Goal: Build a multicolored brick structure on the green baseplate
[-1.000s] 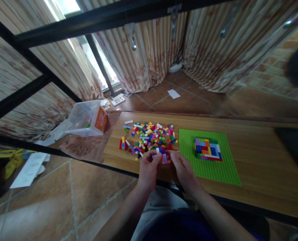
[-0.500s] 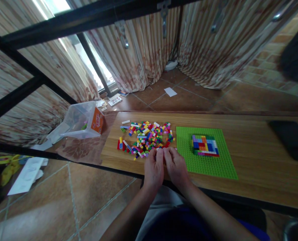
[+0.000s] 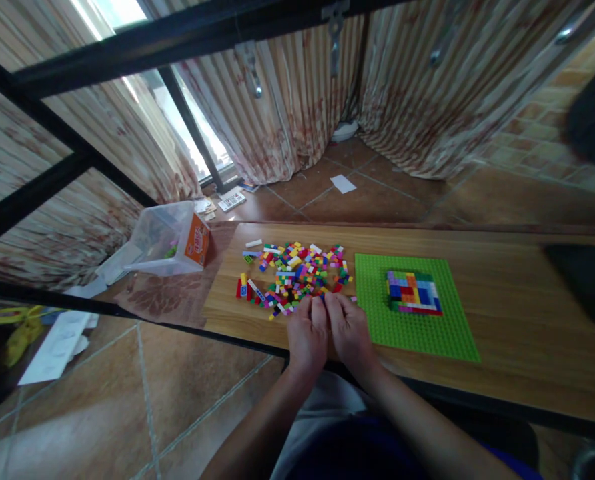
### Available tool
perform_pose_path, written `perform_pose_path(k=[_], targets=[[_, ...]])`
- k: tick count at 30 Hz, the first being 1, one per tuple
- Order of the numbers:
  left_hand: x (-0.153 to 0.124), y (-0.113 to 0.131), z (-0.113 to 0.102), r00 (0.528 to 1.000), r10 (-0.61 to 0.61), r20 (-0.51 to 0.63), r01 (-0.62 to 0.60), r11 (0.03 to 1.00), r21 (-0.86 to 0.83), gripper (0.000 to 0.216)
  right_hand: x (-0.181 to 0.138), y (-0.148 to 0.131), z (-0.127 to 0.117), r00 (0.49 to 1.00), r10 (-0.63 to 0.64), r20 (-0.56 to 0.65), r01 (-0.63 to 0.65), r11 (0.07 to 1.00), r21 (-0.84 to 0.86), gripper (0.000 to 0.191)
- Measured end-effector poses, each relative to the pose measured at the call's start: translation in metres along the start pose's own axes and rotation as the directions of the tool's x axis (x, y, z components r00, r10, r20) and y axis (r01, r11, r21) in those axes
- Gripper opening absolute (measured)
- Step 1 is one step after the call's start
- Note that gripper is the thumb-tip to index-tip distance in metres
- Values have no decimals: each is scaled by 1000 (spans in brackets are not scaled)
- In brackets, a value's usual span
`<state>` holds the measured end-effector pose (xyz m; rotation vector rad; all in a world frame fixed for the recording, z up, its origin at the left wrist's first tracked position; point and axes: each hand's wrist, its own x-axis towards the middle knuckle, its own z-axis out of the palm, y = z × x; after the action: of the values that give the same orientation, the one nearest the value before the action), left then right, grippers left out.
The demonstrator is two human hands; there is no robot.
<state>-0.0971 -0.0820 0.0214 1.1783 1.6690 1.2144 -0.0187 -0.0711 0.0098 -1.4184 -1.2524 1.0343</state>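
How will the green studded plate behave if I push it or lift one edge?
The green studded plate looks thin and broad, so it is probably light and may bend a little. Lying flat on the wooden table, it would likely slide rather than roll or tip. The low block build on it would probably ride along without toppling.

Long wooden table (image 3: 507,313) before you, brown tiled floor (image 3: 197,373) around you, pleated patterned curtains (image 3: 302,93) facing you, daylit window (image 3: 209,137) at your left, black frame (image 3: 137,53) across your view, brick-patterned wall (image 3: 542,137) at right

No legible text, orange label (image 3: 197,241) (blurred)
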Motion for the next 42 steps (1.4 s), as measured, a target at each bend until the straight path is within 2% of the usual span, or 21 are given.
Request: perform_pose_path(k=[7,11,13,16,17,19,21,24,27,31,35,37,39,42], targets=[[7,-5,3,1000,-22,6,22,994,-108,32,4,2,5,996,90,-22,-86,985,151,38],[12,-11,3,997,-72,-11,69,980,-184,34,7,-2,7,993,121,7,-120,978,173,41],[16,-12,3,991,-137,-13,129,958,-255,37,14,-3,5,995,98,9,-99,989,110,44],[23,-13,2,968,-250,3,232,893,-385,38,33,-4,-2,999,-37,16,39,978,-204,45],[25,-12,0,960,-281,8,258,869,-422,39,41,-5,-4,996,-87,30,92,933,-347,43],[29,-11,-3,945,-327,13,294,831,-473,40,56,-5,-8,987,-147,71,160,777,-609,40],[31,-9,-6,935,-354,17,314,807,-500,41,68,-6,-10,982,-146,124,188,605,-774,41],[33,-8,-8,932,-361,34,324,788,-524,42,77,-3,-8,977,-112,180,211,444,-871,44],[34,-8,-7,930,-363,64,339,773,-536,42,75,1,-5,973,-136,187,226,389,-893,47],[35,-9,-6,920,-377,105,370,749,-550,41,70,5,-8,968,-175,178,239,446,-863,49],[37,-9,-5,915,-386,121,386,744,-546,37,62,3,-16,963,-237,125,243,578,-779,39],[37,-11,-3,913,-391,116,390,752,-532,36,53,0,-19,955,-270,126,282,688,-668,35],[36,-13,-2,914,-393,100,387,772,-505,36,41,-3,-19,959,-247,139,283,814,-507,33],[33,-16,-1,941,-331,70,328,843,-426,36,22,-5,-14,972,-153,178,194,951,-240,31]])
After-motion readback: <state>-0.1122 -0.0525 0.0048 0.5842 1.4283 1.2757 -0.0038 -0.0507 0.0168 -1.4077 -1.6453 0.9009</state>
